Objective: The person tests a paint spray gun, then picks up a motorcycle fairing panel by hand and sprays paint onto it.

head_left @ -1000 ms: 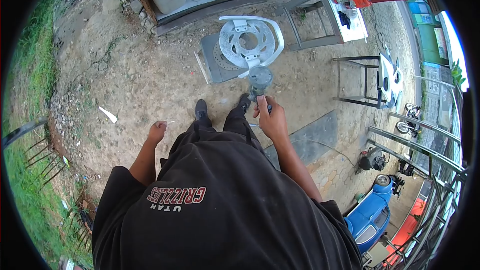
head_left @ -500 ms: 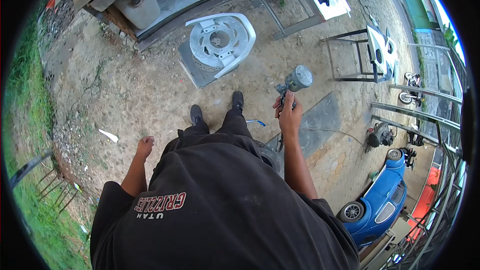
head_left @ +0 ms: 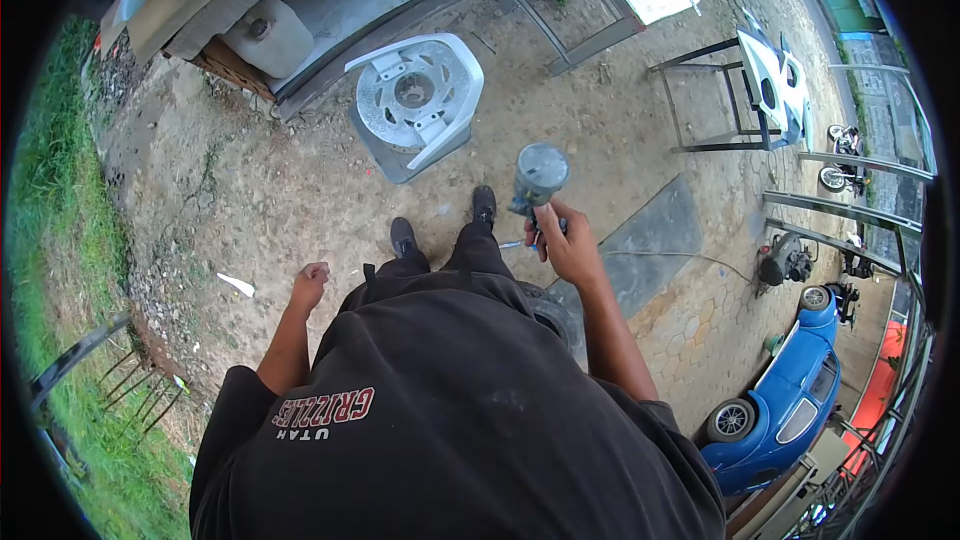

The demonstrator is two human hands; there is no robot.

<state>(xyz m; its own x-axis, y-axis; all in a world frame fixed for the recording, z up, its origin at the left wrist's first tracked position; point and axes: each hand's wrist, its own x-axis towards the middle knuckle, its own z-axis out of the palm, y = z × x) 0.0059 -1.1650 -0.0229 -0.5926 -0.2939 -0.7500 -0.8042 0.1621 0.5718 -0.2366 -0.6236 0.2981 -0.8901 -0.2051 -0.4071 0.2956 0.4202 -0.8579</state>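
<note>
My right hand (head_left: 572,248) is wrapped round a spray gun (head_left: 542,176) with a round grey cup on top, held out in front of my body. Part of the gun's body and its handle is hidden by my fingers. My left hand (head_left: 312,283) hangs at my side with its fingers curled in, and nothing shows in it. Ahead of my feet, a white curved panel (head_left: 462,75) rests on a round slotted disc (head_left: 385,112) set on a low grey stand (head_left: 400,168). The spray gun is apart from the panel.
A hose (head_left: 690,256) runs over a dark ground sheet (head_left: 655,230) towards a compressor-like machine (head_left: 783,262). White panels (head_left: 757,70) lie on a metal frame stand (head_left: 700,148). A table (head_left: 655,12) and a bench with a plastic jerrycan (head_left: 285,40) stand ahead; a blue car (head_left: 775,425) is right.
My right hand has brought the spray gun left and closer to my body, turning it. My left hand has shifted slightly right. The view has tilted a little.
</note>
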